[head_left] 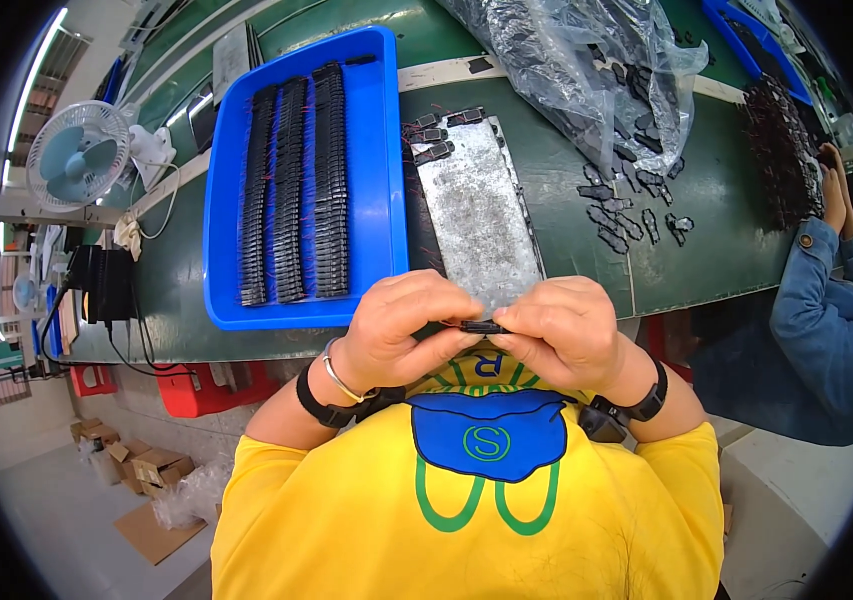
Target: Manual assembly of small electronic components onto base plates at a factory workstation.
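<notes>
Right at the near edge of the table (671, 275), a small black part (484, 327) is pinched at both ends: one by thumb and forefinger of the left hand (396, 325), the other likewise by the right hand (568, 325), just off the near end of the metal plate (476, 205). Much of it is hidden by the grip. Even pressure seems called for here, with the part held level so nothing is bent; over the plate, a slip would be caught.
</notes>
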Action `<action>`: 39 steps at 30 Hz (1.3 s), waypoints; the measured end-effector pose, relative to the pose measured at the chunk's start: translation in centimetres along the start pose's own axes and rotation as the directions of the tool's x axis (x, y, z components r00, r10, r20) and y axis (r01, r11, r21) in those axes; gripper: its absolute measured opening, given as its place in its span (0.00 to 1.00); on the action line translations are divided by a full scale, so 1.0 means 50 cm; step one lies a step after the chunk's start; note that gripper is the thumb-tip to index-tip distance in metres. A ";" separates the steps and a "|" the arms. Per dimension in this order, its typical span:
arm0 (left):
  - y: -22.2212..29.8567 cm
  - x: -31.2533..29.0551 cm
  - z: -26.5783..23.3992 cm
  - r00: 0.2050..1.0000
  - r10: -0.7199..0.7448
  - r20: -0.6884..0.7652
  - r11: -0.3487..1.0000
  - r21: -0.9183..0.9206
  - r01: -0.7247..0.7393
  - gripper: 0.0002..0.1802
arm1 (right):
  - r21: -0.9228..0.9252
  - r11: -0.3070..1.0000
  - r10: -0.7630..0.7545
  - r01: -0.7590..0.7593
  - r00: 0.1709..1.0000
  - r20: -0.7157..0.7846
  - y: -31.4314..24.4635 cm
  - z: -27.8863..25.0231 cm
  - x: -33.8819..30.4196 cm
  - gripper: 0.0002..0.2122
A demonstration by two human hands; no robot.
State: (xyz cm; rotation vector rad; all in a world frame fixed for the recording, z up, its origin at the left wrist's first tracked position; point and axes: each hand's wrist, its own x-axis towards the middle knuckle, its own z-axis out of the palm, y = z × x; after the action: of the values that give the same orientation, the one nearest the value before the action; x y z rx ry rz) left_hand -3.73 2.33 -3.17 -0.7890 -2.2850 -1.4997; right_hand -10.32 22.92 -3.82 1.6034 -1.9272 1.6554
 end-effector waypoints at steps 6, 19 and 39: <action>0.008 -0.001 0.000 1.000 -0.007 0.017 1.000 -0.026 0.007 0.09 | 0.015 1.000 0.001 0.000 1.000 -0.007 -0.003 0.006 -0.002 0.08; 0.025 -0.008 0.006 0.998 -0.059 -0.006 0.998 0.030 0.059 0.09 | 0.102 0.985 0.141 -0.138 0.990 -0.018 -0.017 0.002 -0.003 0.10; 0.023 -0.017 0.014 0.971 -0.241 0.002 0.966 -0.101 0.240 0.12 | 0.105 0.979 0.177 -0.173 0.984 -0.029 -0.009 0.009 -0.015 0.09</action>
State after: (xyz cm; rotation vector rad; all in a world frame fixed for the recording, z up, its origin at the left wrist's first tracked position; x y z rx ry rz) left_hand -2.32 3.08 -3.02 -0.5422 -2.3830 -1.7305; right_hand -9.45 23.11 -4.20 1.4607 -2.0488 1.8651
